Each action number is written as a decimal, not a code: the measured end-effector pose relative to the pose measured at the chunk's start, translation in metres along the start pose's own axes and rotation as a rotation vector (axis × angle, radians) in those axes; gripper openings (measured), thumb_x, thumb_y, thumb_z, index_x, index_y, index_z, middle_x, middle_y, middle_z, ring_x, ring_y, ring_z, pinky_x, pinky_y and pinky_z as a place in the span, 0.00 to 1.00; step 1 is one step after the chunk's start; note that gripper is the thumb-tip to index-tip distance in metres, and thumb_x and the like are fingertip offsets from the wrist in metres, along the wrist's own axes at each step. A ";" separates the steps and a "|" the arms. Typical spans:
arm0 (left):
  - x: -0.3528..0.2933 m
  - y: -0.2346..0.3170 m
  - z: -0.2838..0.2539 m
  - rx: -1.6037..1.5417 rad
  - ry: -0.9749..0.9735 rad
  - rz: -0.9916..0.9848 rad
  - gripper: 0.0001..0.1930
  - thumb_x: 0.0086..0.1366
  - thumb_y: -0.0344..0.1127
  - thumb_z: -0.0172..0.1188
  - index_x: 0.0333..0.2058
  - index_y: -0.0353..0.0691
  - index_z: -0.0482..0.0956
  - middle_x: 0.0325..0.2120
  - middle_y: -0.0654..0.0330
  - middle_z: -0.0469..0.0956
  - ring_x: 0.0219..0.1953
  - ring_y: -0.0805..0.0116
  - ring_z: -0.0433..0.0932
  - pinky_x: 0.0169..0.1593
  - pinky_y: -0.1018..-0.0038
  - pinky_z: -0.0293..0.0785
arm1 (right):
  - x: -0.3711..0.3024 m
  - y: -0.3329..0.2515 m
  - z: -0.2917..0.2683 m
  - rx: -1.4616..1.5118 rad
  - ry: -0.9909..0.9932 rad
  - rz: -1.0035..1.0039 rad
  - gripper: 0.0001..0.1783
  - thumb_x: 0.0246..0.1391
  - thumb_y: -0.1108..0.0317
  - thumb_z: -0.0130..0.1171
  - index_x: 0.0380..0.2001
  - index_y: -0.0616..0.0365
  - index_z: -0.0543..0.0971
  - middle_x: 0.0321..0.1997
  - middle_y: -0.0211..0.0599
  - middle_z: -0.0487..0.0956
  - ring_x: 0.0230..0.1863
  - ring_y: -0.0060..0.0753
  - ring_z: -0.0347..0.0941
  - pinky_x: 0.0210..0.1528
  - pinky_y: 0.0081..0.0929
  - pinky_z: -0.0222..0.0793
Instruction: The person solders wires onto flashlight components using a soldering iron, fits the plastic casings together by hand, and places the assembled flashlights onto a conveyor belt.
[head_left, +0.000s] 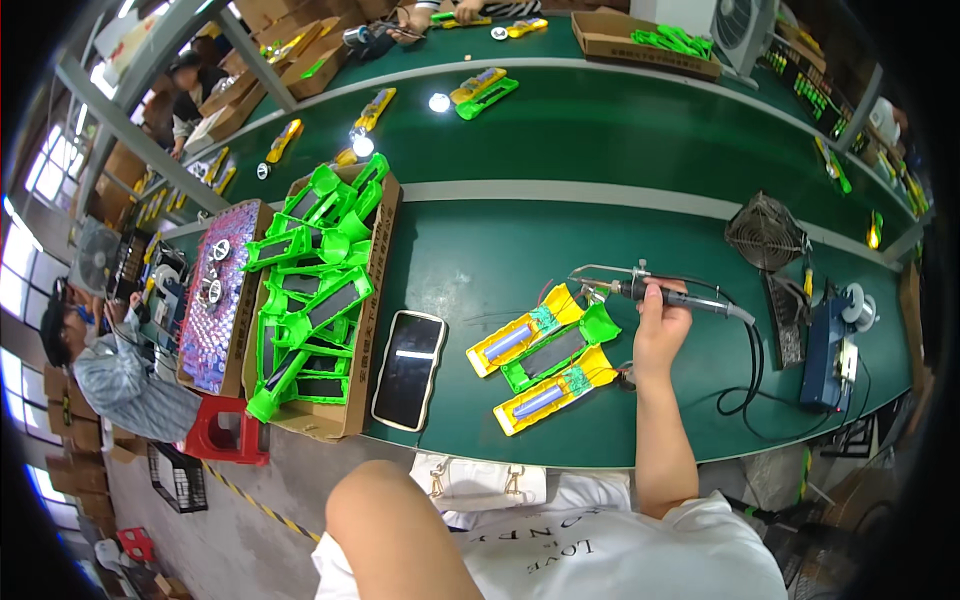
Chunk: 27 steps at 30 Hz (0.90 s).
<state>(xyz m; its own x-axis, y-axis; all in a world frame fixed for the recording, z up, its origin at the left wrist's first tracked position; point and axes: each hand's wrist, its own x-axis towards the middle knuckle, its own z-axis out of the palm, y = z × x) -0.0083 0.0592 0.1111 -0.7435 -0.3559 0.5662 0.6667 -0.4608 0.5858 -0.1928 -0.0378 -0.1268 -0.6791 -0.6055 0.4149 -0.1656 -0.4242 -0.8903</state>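
My right hand (662,325) is closed around a soldering iron (690,298) with a thin metal guide tube bent over its front. The iron points left, its tip above the upper end of a yellow half-shell (508,342) that carries a blue battery cell and a small green circuit board. Below it lies a green casing (550,358) with a dark panel. A second yellow half-shell (545,402), also with a battery and board, rests against the casing's lower side. My left hand is out of view; a bent bare limb shows at the lower edge.
A carton of green casings (318,300) stands left, beside a tray of small round parts (215,290). Between carton and half-shells lies a smartphone (410,370). At right are a blue solder feeder (828,350), cables and a small fan (765,232). Co-workers sit beyond the conveyor (620,130) and left.
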 end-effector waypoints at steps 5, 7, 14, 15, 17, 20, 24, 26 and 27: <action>-0.005 0.014 -0.006 0.346 -0.136 0.129 0.20 0.61 0.45 0.45 0.36 0.29 0.68 0.44 0.43 0.68 0.45 0.58 0.70 0.45 0.59 0.66 | -0.011 -0.006 0.005 -0.029 0.012 0.006 0.07 0.53 0.68 0.47 0.31 0.61 0.71 0.28 0.26 0.68 0.24 0.12 0.59 0.26 0.11 0.55; -0.012 0.021 0.002 0.531 -0.178 0.172 0.19 0.61 0.45 0.46 0.35 0.30 0.69 0.43 0.45 0.69 0.44 0.60 0.71 0.45 0.59 0.66 | -0.009 -0.008 0.000 -0.030 -0.012 0.002 0.08 0.53 0.67 0.48 0.31 0.61 0.70 0.28 0.25 0.68 0.25 0.13 0.59 0.26 0.12 0.55; -0.037 -0.010 0.030 0.935 0.426 1.322 0.09 0.59 0.42 0.50 0.32 0.46 0.74 0.38 0.72 0.73 0.40 0.74 0.70 0.48 0.67 0.59 | -0.011 0.003 -0.018 0.010 0.014 0.031 0.06 0.53 0.69 0.47 0.31 0.61 0.70 0.27 0.26 0.68 0.23 0.12 0.58 0.24 0.11 0.53; -0.051 0.001 0.030 0.800 0.222 1.020 0.08 0.59 0.41 0.50 0.33 0.46 0.74 0.37 0.75 0.72 0.42 0.78 0.67 0.49 0.67 0.55 | -0.009 0.003 -0.017 -0.008 0.013 0.008 0.06 0.53 0.69 0.47 0.31 0.61 0.70 0.27 0.26 0.68 0.22 0.12 0.58 0.24 0.11 0.53; -0.031 -0.001 0.042 0.805 0.328 1.008 0.08 0.59 0.40 0.50 0.32 0.46 0.75 0.35 0.75 0.73 0.41 0.78 0.67 0.48 0.68 0.56 | -0.009 0.003 -0.014 0.005 0.009 0.006 0.05 0.53 0.71 0.47 0.30 0.61 0.70 0.26 0.25 0.68 0.22 0.12 0.57 0.23 0.11 0.52; -0.021 -0.019 0.050 0.730 0.688 1.266 0.07 0.59 0.38 0.49 0.25 0.49 0.75 0.26 0.75 0.74 0.38 0.79 0.64 0.43 0.69 0.57 | -0.007 0.004 -0.010 0.026 -0.031 0.074 0.04 0.53 0.73 0.47 0.31 0.62 0.69 0.32 0.27 0.68 0.30 0.14 0.61 0.32 0.12 0.58; -0.034 0.017 0.048 0.539 0.364 0.587 0.08 0.56 0.37 0.51 0.19 0.50 0.72 0.20 0.74 0.72 0.34 0.77 0.65 0.36 0.71 0.57 | -0.009 -0.005 -0.003 0.052 0.001 0.078 0.05 0.53 0.73 0.47 0.32 0.62 0.70 0.32 0.27 0.69 0.28 0.13 0.61 0.29 0.10 0.57; -0.029 0.011 0.059 0.560 0.583 0.662 0.08 0.56 0.37 0.51 0.19 0.49 0.72 0.21 0.73 0.72 0.33 0.76 0.66 0.35 0.72 0.58 | -0.006 -0.005 -0.002 0.046 -0.013 0.104 0.05 0.52 0.74 0.47 0.33 0.63 0.70 0.33 0.29 0.69 0.30 0.15 0.62 0.33 0.12 0.59; -0.027 0.007 0.069 0.575 0.700 0.697 0.07 0.56 0.37 0.52 0.19 0.49 0.72 0.21 0.73 0.72 0.33 0.76 0.66 0.34 0.72 0.58 | -0.006 -0.001 0.002 0.030 -0.011 0.055 0.05 0.53 0.72 0.47 0.32 0.62 0.70 0.30 0.27 0.69 0.26 0.14 0.60 0.29 0.12 0.57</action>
<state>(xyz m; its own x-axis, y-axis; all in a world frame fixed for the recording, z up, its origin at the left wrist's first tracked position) 0.0202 0.1212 0.1400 0.0513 -0.8463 0.5302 0.7370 0.3904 0.5517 -0.1870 -0.0350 -0.1283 -0.6788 -0.6359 0.3672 -0.1063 -0.4097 -0.9060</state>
